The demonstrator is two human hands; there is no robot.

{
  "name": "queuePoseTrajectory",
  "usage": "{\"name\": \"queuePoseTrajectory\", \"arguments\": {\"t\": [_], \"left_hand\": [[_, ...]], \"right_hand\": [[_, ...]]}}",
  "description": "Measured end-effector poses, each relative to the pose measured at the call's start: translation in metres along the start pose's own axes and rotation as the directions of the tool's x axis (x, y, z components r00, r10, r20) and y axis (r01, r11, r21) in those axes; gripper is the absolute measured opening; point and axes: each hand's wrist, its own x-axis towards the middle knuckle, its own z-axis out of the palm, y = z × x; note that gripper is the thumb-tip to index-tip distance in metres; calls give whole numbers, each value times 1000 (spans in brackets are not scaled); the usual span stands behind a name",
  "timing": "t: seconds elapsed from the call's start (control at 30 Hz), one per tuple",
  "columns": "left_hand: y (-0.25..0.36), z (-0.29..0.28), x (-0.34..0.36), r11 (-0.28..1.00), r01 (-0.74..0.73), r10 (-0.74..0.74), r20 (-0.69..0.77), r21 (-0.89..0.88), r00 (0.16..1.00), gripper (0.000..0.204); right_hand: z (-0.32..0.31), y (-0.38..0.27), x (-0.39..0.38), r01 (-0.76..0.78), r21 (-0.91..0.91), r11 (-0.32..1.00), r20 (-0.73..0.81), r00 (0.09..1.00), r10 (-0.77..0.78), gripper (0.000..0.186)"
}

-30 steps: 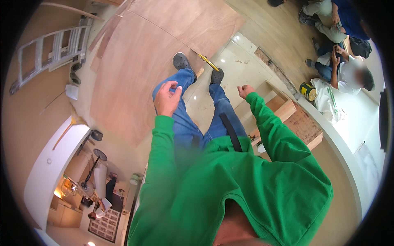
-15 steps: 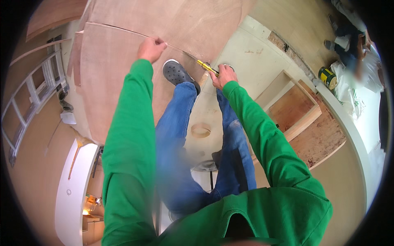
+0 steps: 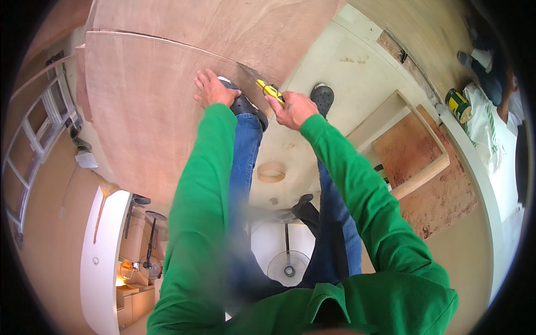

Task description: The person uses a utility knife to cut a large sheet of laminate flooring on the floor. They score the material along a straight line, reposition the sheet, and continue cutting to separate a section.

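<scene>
1. Ladder point(image 3: 38, 139): metal, at far left, beyond the left edge of the plywood.
2. Plywood point(image 3: 145, 111): broad, reddish-brown, crossed by a long line running from its upper-left side to its right edge. Whether that line is a cut or the border of a second sheet cannot be told. Judged stiff along its length, springy where unsupported, smooth-faced, liable to splinter at the edges. Best steadied with a flat palm, clear of the line.
3. Left hand point(image 3: 216, 90): over the plywood, near its right edge. Grip open, fingers spread and pressed down, nothing grasped. The thumb side overlaps the left shoe point(image 3: 245, 106); firm contact there cannot be confirmed.
4. Cutting tool point(image 3: 269, 89): yellow and black, at the plywood's right edge where the long line ends, pointing up and left. Exact type unclear; blade partly lost against a dark patch. Judged light and rigid in the handle, thinner and more fragile at the blade. Hold by the handle only.
5. Right hand point(image 3: 295, 110): grip closed around the rear of that handle, just outside the plywood's right edge.
6. Right shoe point(image 3: 322, 99): on the pale floor point(image 3: 318, 61), right of the hand.
7. Wooden frame point(image 3: 421, 177): farther right, well apart from the plywood.
</scene>
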Motion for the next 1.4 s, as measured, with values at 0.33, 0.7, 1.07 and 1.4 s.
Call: {"name": "queuePoseTrajectory", "arguments": {"t": [0.33, 0.7, 1.07, 1.4], "left_hand": [[12, 28, 16, 998, -4, 12, -128, 62, 992, 151], [12, 28, 19, 997, -16, 29, -160, 80, 987, 152], [10, 26, 18, 997, -53, 63, -192, 61, 979, 151], [10, 31, 22, 993, -25, 46, -195, 112, 980, 149]], "right_hand": [[-12, 8, -43, 13, -174, 985, -82, 996, -27, 55], [-40, 29, -121, -23, -280, 960, -137, 990, -16, 40], [-29, 27, -88, 86, -244, 966, -162, 978, -128, 50], [12, 20, 8, 51, -294, 954, -131, 987, -94, 53]]}}
